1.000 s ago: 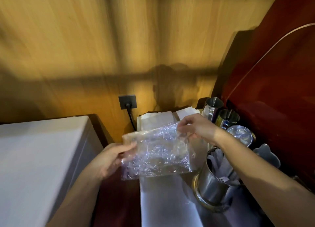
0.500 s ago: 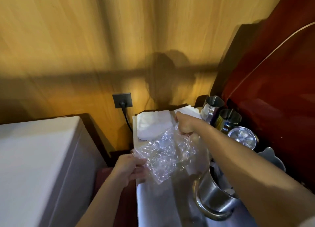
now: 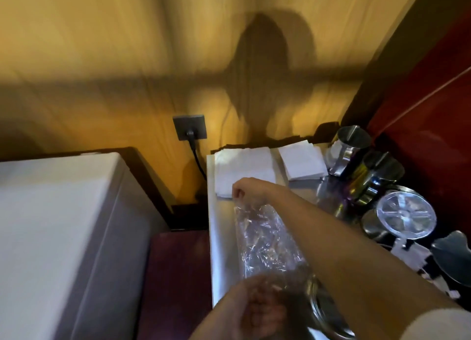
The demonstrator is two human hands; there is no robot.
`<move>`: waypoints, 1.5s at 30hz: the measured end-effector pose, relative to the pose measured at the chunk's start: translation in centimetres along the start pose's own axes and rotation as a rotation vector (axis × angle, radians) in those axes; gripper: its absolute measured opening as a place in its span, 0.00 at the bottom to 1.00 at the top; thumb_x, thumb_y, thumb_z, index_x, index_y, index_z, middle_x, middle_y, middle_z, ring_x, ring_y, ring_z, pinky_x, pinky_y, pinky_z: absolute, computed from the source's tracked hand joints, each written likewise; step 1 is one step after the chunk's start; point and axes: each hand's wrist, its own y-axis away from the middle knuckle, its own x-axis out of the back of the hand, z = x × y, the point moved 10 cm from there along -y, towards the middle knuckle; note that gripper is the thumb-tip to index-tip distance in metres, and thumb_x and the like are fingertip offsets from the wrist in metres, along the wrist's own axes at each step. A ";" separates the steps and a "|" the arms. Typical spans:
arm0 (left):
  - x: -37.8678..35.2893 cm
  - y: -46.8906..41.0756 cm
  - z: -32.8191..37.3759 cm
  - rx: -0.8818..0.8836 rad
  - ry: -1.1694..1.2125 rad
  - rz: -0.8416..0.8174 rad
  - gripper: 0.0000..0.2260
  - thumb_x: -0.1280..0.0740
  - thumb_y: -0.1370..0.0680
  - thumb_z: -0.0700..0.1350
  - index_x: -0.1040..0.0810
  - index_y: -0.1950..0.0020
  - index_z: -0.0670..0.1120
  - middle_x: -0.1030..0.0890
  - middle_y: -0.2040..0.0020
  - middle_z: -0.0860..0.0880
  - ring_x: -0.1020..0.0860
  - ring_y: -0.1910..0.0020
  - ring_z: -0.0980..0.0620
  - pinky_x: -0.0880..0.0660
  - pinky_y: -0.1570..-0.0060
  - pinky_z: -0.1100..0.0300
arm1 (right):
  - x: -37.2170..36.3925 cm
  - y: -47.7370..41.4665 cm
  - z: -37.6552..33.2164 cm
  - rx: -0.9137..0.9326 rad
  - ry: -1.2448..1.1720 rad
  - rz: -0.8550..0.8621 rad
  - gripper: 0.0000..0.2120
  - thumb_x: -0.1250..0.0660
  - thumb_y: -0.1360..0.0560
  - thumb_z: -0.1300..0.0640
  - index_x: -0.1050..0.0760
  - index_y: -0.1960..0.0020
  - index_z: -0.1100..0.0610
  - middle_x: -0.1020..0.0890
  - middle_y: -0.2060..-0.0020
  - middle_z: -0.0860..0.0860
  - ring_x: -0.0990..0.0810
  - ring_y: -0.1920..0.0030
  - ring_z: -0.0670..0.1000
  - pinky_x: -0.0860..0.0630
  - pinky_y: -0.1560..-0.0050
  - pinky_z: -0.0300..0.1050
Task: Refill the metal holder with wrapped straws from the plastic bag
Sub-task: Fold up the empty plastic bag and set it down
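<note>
A crumpled clear plastic bag (image 3: 265, 240) is stretched lengthwise over the steel counter (image 3: 219, 237). My right hand (image 3: 248, 190) pinches its far end, close to a napkin stack. My left hand (image 3: 254, 311) grips its near end at the bottom of the view. I see no straws inside the bag. The metal holder (image 3: 323, 314) stands at the bottom right, mostly hidden under my right forearm; only its shiny base and side show, and its contents are hidden.
Two white napkin stacks (image 3: 244, 171) (image 3: 302, 161) lie at the counter's back. Metal cups (image 3: 351, 145) (image 3: 377, 176) and a clear-lidded jar (image 3: 405, 214) line the right side by a red wall. A white appliance (image 3: 51, 237) stands left; a plugged outlet (image 3: 190, 130) is on the wall.
The bag went from spread wide between both hands to stretched lengthwise. My right hand moved left and away to the napkins; my left hand pulled back toward me.
</note>
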 end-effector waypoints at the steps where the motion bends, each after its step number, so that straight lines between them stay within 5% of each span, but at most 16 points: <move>1: 0.4 0.7 0.3 -0.016 -0.160 0.009 0.16 0.27 0.33 0.49 0.28 0.75 0.44 0.30 0.79 0.49 0.32 0.82 0.52 0.38 0.81 0.66 | -0.4 -0.1 0.1 -0.009 0.005 -0.031 0.16 0.37 0.30 0.72 0.25 0.45 0.60 0.22 0.45 0.59 0.24 0.48 0.59 0.28 0.53 0.48; 3: 1.4 1.9 2.6 -0.189 -0.561 0.100 0.19 0.29 0.28 0.49 0.24 0.78 0.46 0.25 0.81 0.52 0.27 0.81 0.57 0.34 0.79 0.67 | -0.5 -0.3 0.4 -0.020 -0.016 -0.061 0.17 0.38 0.31 0.73 0.25 0.45 0.59 0.23 0.49 0.57 0.25 0.51 0.57 0.29 0.56 0.46; 6: 1.2 4.4 8.4 -0.732 -0.847 0.349 0.14 0.30 0.26 0.48 0.22 0.73 0.51 0.21 0.77 0.52 0.24 0.76 0.58 0.28 0.72 0.60 | -0.2 -0.2 0.7 -0.026 -0.077 -0.072 0.16 0.40 0.31 0.74 0.25 0.48 0.59 0.24 0.55 0.55 0.24 0.55 0.57 0.27 0.60 0.46; 8: -0.2 6.2 10.5 -1.044 -1.104 0.541 0.05 0.35 0.26 0.48 0.21 0.59 0.54 0.17 0.61 0.54 0.21 0.61 0.56 0.24 0.60 0.56 | -0.2 0.0 0.9 -0.036 -0.086 -0.075 0.17 0.40 0.31 0.75 0.25 0.49 0.58 0.24 0.55 0.55 0.23 0.53 0.59 0.24 0.55 0.50; 11: -4.4 6.3 11.1 -1.328 -1.459 0.498 0.18 0.44 0.28 0.45 0.20 0.44 0.45 0.18 0.43 0.46 0.21 0.43 0.45 0.22 0.47 0.50 | -0.6 0.1 1.1 -0.046 -0.071 -0.075 0.17 0.40 0.31 0.73 0.24 0.46 0.59 0.20 0.50 0.58 0.22 0.49 0.60 0.24 0.51 0.50; 15: -5.0 1.8 10.8 -1.147 -1.864 0.562 0.26 0.49 0.24 0.56 0.33 0.28 0.50 0.34 0.26 0.45 0.42 0.26 0.42 0.44 0.30 0.40 | -1.0 0.6 1.4 -0.055 -0.001 -0.068 0.20 0.34 0.32 0.72 0.25 0.43 0.59 0.23 0.43 0.58 0.24 0.47 0.57 0.29 0.55 0.45; 17: -3.8 -0.5 10.7 -1.025 -1.928 0.553 0.30 0.55 0.25 0.64 0.47 0.24 0.55 0.48 0.22 0.47 0.56 0.24 0.43 0.62 0.29 0.42 | -1.2 0.8 1.4 -0.061 0.050 -0.056 0.18 0.33 0.31 0.69 0.26 0.43 0.59 0.23 0.42 0.58 0.25 0.46 0.57 0.31 0.55 0.44; 20: -2.2 -2.2 10.5 -0.921 -1.980 0.576 0.34 0.56 0.27 0.70 0.54 0.24 0.57 0.55 0.21 0.49 0.62 0.24 0.45 0.69 0.30 0.47 | -0.2 1.3 0.5 -0.054 0.212 0.030 0.14 0.36 0.28 0.64 0.28 0.42 0.58 0.23 0.42 0.57 0.25 0.45 0.58 0.34 0.52 0.46; 23: -2.1 -1.5 10.9 -1.005 -1.937 0.591 0.36 0.54 0.29 0.71 0.47 0.24 0.56 0.48 0.22 0.48 0.54 0.24 0.42 0.63 0.29 0.46 | 1.9 2.9 -1.0 -0.049 0.267 0.159 0.12 0.39 0.25 0.62 0.29 0.42 0.59 0.24 0.43 0.57 0.26 0.48 0.58 0.36 0.52 0.48; 26: -1.9 -1.3 11.0 -1.035 -1.977 0.572 0.37 0.58 0.29 0.70 0.48 0.24 0.55 0.49 0.22 0.50 0.55 0.24 0.45 0.58 0.26 0.50 | 3.7 6.1 -2.4 -0.123 0.036 0.399 0.08 0.38 0.25 0.61 0.27 0.46 0.60 0.22 0.48 0.57 0.29 0.57 0.55 0.35 0.56 0.46; 31: -2.8 0.4 11.6 -1.166 -1.920 0.500 0.36 0.55 0.30 0.65 0.36 0.27 0.51 0.37 0.25 0.49 0.48 0.24 0.42 0.61 0.29 0.55 | 1.8 12.4 -1.7 -0.299 -0.006 0.801 0.13 0.37 0.26 0.58 0.29 0.41 0.57 0.25 0.43 0.56 0.29 0.43 0.57 0.34 0.46 0.50; 34: -1.5 0.0 11.5 -1.094 -1.891 0.505 0.36 0.49 0.30 0.68 0.43 0.25 0.53 0.48 0.22 0.52 0.58 0.24 0.48 0.61 0.29 0.54 | -1.0 14.5 2.2 -0.477 -0.084 0.786 0.19 0.39 0.26 0.56 0.34 0.35 0.55 0.29 0.37 0.55 0.32 0.38 0.57 0.36 0.42 0.52; 37: -1.3 0.9 11.7 -1.101 -1.833 0.562 0.29 0.40 0.28 0.63 0.35 0.30 0.52 0.40 0.25 0.44 0.45 0.26 0.43 0.51 0.30 0.52 | -4.3 15.1 5.0 -0.569 -0.141 0.679 0.18 0.40 0.25 0.54 0.35 0.35 0.54 0.29 0.37 0.55 0.32 0.36 0.57 0.36 0.41 0.52; 40: -1.8 2.0 11.5 -1.142 -1.840 0.622 0.27 0.41 0.30 0.62 0.26 0.37 0.48 0.26 0.40 0.42 0.28 0.40 0.40 0.43 0.40 0.53 | -6.3 15.1 6.0 -0.542 -0.151 0.629 0.13 0.42 0.23 0.55 0.33 0.39 0.53 0.27 0.39 0.54 0.29 0.38 0.57 0.35 0.43 0.51; 42: -2.1 2.5 11.3 -1.194 -1.845 0.660 0.25 0.38 0.30 0.61 0.23 0.42 0.45 0.22 0.48 0.43 0.24 0.48 0.41 0.40 0.45 0.54 | -6.5 15.1 6.2 -0.511 -0.159 0.647 0.12 0.41 0.23 0.54 0.32 0.40 0.54 0.26 0.40 0.54 0.29 0.39 0.56 0.34 0.43 0.50; 45: -2.1 3.0 11.1 -1.197 -1.827 0.698 0.20 0.36 0.29 0.57 0.23 0.44 0.45 0.21 0.47 0.45 0.24 0.46 0.43 0.37 0.45 0.54 | -5.9 15.3 6.1 -0.486 -0.193 0.720 0.12 0.40 0.24 0.55 0.32 0.41 0.56 0.24 0.42 0.54 0.27 0.40 0.56 0.34 0.43 0.50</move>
